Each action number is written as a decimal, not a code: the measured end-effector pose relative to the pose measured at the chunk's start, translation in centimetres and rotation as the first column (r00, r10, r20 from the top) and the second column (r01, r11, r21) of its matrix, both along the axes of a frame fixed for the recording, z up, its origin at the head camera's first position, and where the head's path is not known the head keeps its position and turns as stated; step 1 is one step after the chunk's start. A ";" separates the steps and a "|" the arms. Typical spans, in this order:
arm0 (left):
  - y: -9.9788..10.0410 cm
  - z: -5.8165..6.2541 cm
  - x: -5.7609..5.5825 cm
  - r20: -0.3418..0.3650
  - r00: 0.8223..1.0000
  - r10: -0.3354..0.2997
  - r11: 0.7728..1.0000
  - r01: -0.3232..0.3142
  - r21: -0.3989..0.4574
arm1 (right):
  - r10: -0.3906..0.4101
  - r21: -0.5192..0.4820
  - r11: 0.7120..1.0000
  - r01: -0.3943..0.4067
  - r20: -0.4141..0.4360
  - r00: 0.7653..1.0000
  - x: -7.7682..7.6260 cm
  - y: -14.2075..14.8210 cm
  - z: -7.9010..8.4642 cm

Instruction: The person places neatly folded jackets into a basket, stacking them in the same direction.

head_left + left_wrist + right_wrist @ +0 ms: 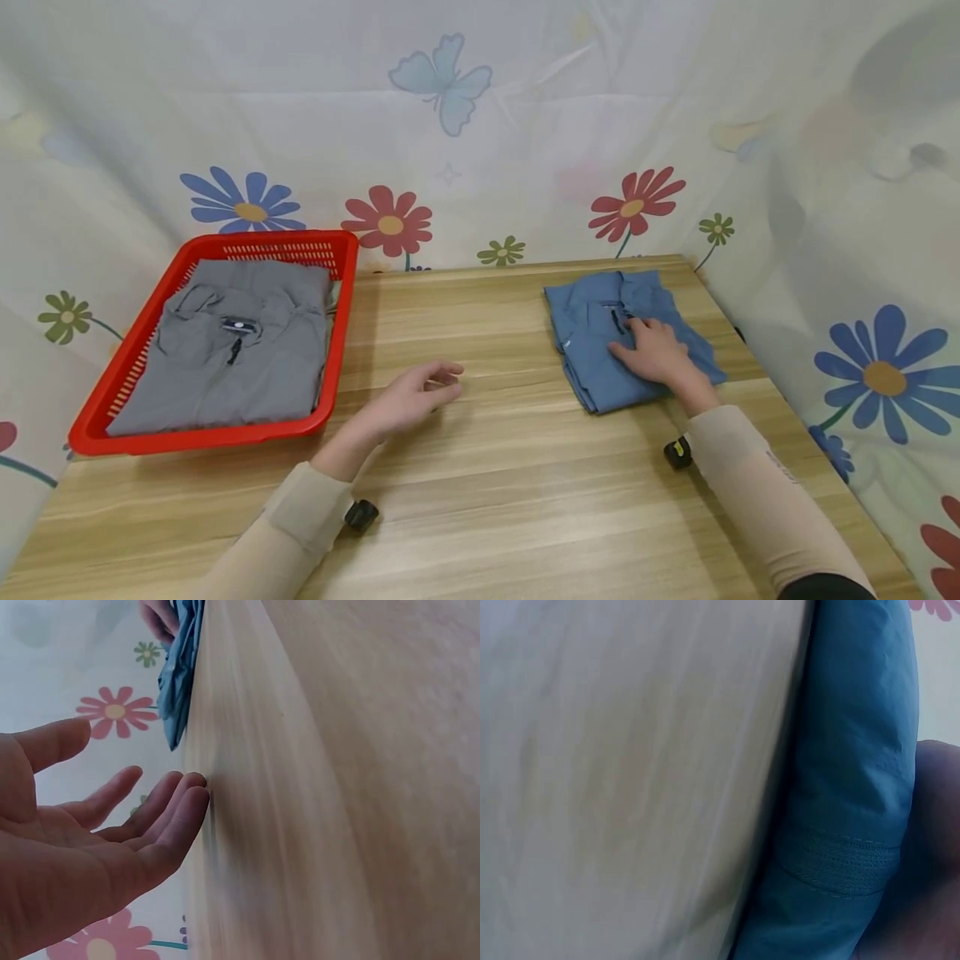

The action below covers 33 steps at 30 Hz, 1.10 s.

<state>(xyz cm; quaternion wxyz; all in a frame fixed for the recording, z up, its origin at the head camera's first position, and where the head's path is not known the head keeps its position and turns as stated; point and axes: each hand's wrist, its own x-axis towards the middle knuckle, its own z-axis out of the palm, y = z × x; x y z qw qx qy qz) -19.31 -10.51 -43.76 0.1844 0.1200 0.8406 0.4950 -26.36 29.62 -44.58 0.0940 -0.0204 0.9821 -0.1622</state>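
A folded blue jacket [600, 358] with a dark zipper pull lies flat at the right of the wooden table. On its top, near the zipper, my right hand [654, 352] rests with fingers spread and relaxed. The right wrist view catches the jacket's side and a stitched band [844, 862], with part of the hand at the edge. Over the middle of the table is my left hand [414, 398], its fingers loosely bent and nothing in them. To its left, a folded grey jacket [285, 375] with a dark label and zipper pull lies in a red plastic basket [341, 350].
The wooden table [525, 500] reaches back to a white curtain [525, 150] printed with flowers and a butterfly. More of this curtain hangs along both sides. Light-coloured cloth shows beneath the grey jacket at the basket's right side. Each wrist carries a small black camera [362, 516].
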 end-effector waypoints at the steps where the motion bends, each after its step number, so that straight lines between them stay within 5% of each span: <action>1: 0.0 -0.1 -0.1 0.006 1.000 0.004 1.000 -0.004 0.002 | 0.004 -0.001 1.000 -0.004 -0.003 1.000 0.0 -0.1 0.0; 8: 0.4 -0.6 -0.8 0.130 0.990 0.056 0.993 -0.069 0.099 | 0.038 -0.005 0.999 -0.039 -0.014 0.999 0.3 -1.1 0.2; 12: 0.9 -0.6 -1.1 0.228 0.970 0.083 0.967 -0.133 0.217 | 0.061 0.000 0.998 -0.061 -0.024 0.998 0.4 -1.7 0.2; 17: 1.5 -0.8 -1.3 0.267 0.960 0.087 0.945 -0.164 0.282 | 0.079 0.006 0.997 -0.079 -0.038 0.996 0.6 -2.6 0.1; 33: 2.4 -0.9 -1.9 0.374 0.927 -0.023 0.877 -0.161 0.453 | 0.136 -0.025 0.990 -0.137 -0.036 0.990 1.6 -5.3 0.3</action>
